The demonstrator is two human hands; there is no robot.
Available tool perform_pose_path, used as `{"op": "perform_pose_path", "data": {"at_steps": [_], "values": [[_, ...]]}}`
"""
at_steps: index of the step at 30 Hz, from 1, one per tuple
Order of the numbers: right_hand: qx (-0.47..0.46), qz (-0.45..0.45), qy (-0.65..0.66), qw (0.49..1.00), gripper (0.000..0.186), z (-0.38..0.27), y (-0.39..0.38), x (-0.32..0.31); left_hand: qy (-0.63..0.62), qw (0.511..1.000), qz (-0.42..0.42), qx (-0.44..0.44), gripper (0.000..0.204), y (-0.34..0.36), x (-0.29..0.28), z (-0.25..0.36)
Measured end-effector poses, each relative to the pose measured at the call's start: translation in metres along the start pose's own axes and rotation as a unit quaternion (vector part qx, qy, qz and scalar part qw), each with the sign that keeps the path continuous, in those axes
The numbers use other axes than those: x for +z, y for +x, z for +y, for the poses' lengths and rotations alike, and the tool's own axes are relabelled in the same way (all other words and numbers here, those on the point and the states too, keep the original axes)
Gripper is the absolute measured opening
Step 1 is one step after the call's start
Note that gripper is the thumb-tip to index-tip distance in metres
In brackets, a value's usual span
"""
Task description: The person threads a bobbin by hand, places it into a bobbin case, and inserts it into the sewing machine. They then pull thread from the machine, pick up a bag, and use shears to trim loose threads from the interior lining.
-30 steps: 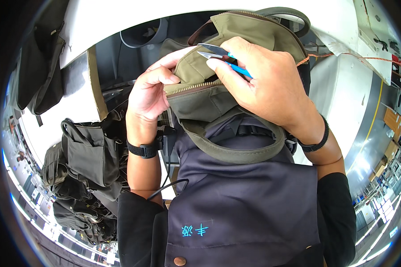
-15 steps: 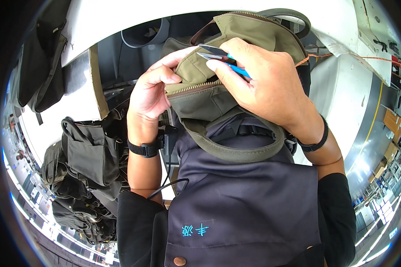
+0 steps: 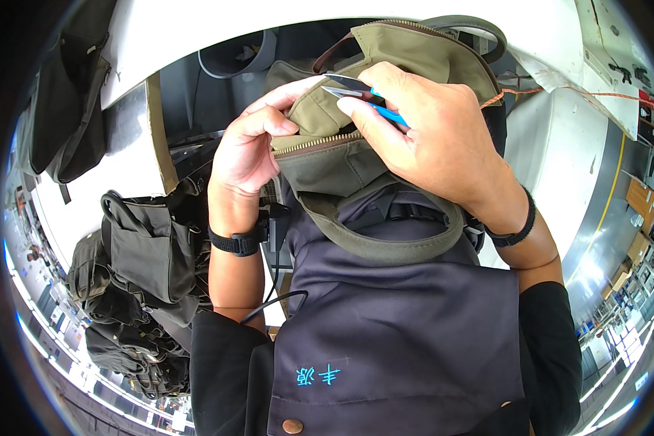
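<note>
An olive-green fabric bag point(image 3: 341, 171) lies across my lap with its brass zipper point(image 3: 318, 144) undone, showing a lighter khaki lining point(image 3: 320, 110). My left hand point(image 3: 251, 142) pinches the bag at the left end of the opening, thumb on the lining. Closed around blue-handled thread snips point(image 3: 388, 114), my right hand point(image 3: 432, 127) is over the opening. The snips' two metal blades point left, slightly apart, just above the lining. A rounded carry handle point(image 3: 392, 251) of the bag hangs toward me. Whether a thread lies between the blades is too small to tell.
White table surfaces point(image 3: 559, 182) curve around the far side and right. Several dark bags point(image 3: 149, 247) are piled at the left, and another dark bag point(image 3: 65, 109) stands at the upper left. A grey round bin point(image 3: 238, 62) sits beyond the bag. An orange cord point(image 3: 538, 90) runs rightward.
Almost nothing differs. My left hand and the bag's left edge have shifted very slightly to the right; the snips keep their place.
</note>
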State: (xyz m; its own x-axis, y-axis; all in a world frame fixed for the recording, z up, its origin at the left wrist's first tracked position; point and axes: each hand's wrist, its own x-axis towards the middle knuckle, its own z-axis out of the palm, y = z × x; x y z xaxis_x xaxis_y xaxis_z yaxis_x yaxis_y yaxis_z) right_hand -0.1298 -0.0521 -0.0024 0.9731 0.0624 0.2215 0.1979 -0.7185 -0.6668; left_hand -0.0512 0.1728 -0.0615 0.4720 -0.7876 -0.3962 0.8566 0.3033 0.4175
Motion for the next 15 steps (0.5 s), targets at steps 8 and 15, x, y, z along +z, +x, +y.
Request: {"op": "perform_pose_path", "data": {"at_steps": [8, 15], "values": [[0.016, 0.002, 0.003, 1.000, 0.017, 0.0004, -0.0031, 0.0013, 0.005, 1.000, 0.003, -0.002, 0.065, -0.0011, 0.0025, -0.0007], [-0.021, 0.050, -0.016, 0.998, 0.016, 0.0069, 0.0007, 0.0055, 0.023, 1.000, 0.001, -0.020, 0.066, 0.0009, 0.0029, 0.0000]]}}
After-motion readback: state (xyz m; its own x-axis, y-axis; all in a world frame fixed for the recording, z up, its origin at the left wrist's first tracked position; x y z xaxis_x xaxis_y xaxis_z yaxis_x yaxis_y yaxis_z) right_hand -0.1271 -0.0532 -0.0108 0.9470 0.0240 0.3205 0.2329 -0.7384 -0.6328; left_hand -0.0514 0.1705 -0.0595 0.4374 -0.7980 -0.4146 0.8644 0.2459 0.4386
